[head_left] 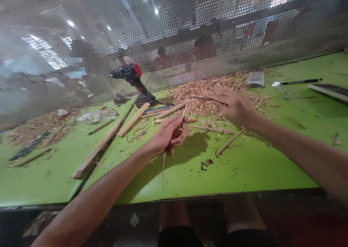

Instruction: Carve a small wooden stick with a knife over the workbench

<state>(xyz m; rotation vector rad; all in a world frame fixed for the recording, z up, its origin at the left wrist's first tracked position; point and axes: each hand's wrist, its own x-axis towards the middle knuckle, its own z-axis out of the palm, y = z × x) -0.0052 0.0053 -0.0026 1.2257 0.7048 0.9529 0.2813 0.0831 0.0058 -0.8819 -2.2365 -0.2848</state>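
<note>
My left hand [171, 133] is closed around a thin, pale wooden stick [184, 111], whose narrow end points up and away past the thumb. A rounded wooden end also shows below the curled fingers; whether it is the same piece I cannot tell. To the right, my right hand [235, 105] reaches over the heap of wood shavings [206, 87]. From its fingers a slim, dark, blade-like tool [199, 97] points left, and its grip is mostly hidden by the hand. Between and below the hands, a short wooden stick [230, 142] lies on the green table [252, 167].
A cordless drill [136, 82] stands behind my left hand. Wooden strips [133, 120] and a long wooden board [95, 153] lie to the left, near a crumpled plastic bottle [96, 114]. A pen [301, 81] rests at right. A perforated screen [174, 33] borders the back.
</note>
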